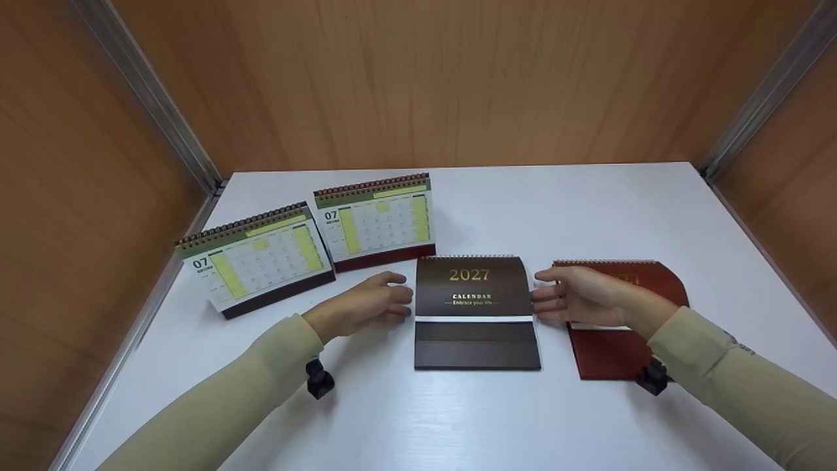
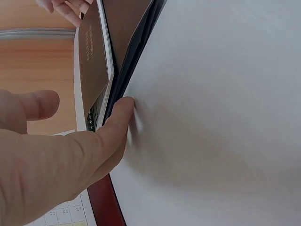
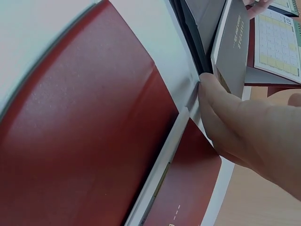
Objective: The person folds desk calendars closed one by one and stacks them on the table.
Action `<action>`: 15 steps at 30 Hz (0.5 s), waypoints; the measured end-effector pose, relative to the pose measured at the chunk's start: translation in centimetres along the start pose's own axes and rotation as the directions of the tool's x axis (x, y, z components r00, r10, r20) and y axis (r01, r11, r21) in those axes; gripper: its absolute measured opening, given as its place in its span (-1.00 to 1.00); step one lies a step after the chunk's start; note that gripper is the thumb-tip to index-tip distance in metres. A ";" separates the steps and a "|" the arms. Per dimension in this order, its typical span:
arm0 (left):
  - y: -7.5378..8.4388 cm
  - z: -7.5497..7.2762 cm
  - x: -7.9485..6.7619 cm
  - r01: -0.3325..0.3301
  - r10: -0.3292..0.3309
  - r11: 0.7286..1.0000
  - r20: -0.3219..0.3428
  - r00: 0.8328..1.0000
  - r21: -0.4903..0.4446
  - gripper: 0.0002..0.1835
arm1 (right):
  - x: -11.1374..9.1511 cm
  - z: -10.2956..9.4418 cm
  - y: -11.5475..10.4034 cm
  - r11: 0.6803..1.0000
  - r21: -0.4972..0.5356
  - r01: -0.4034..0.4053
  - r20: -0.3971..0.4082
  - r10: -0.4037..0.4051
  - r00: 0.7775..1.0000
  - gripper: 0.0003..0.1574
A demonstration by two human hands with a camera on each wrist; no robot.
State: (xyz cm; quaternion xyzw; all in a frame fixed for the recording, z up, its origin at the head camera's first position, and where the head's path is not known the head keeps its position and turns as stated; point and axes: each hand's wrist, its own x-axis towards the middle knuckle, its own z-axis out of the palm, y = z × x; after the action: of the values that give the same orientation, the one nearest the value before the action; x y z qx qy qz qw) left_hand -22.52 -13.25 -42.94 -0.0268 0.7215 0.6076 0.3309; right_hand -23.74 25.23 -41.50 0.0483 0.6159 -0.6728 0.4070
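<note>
A dark brown desk calendar (image 1: 472, 288) with "2027" in gold sits at the middle of the white table (image 1: 556, 203), its cover raised off the base. My left hand (image 1: 392, 299) touches its left edge with fairly straight fingers. In the left wrist view the index finger (image 2: 115, 127) meets the calendar's (image 2: 94, 61) edge and the thumb stays apart. My right hand (image 1: 552, 294) touches the right edge. Its fingers (image 3: 225, 108) press at the gap under the brown cover (image 3: 235, 52). It hovers over a red calendar (image 1: 614, 353) lying flat (image 3: 84, 141).
Two calendars stand open at a "07" page, one at the far left (image 1: 258, 258) and one behind the left hand (image 1: 379, 219). Wooden panel walls close the table in at the back and both sides. Bare white table lies behind and in front of the brown calendar.
</note>
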 end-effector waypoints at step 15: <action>0.0 0.3 0.5 0.020 -0.016 0.997 0.047 0.999 -0.081 -0.33 | 0.3 0.4 0.3 0.996 0.082 -0.016 -0.003 0.016 1.000 -0.09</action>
State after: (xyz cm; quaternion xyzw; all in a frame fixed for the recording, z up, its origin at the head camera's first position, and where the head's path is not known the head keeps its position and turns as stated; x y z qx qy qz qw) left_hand -22.80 -12.77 -43.22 -0.0325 0.6881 0.6339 0.3517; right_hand -23.53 24.74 -41.83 0.0710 0.5880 -0.6942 0.4090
